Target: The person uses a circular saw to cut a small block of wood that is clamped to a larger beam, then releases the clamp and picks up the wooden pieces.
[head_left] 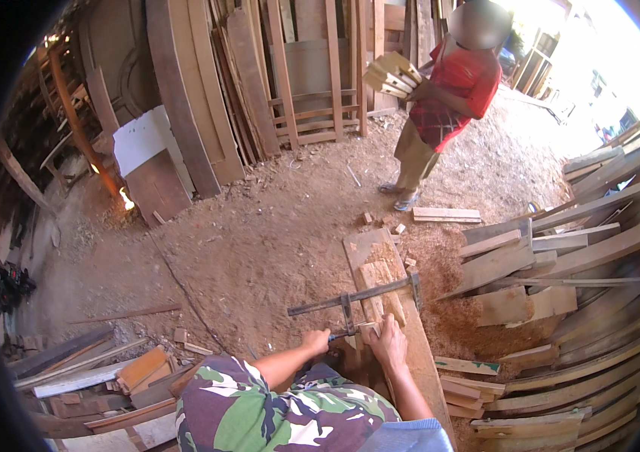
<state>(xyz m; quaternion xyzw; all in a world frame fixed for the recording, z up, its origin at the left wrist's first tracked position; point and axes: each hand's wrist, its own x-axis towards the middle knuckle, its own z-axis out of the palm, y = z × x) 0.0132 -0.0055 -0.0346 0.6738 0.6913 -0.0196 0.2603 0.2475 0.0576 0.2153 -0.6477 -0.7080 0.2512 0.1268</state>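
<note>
A long metal bar clamp (318, 305) lies across a wooden bench plank (423, 369) in front of me. Its fixed jaw sits at the plank's right edge, and its sliding arm is on the left. My left hand (315, 343) is closed round the clamp's screw handle, left of the plank. With its fingers bent, my right hand (389, 345) grips a small pale wood block (368, 331) beside the end of the screw. Pale wood pieces (373, 280) lie on the plank under the bar. My palm hides part of the block.
Across the yard a person in a red shirt (478, 83) holds several wood pieces (393, 75). Stacked boards (584, 256) and sawdust (440, 275) lie to the right. Scrap wood (101, 377) is at lower left. Planks and frames (244, 83) lean at the back.
</note>
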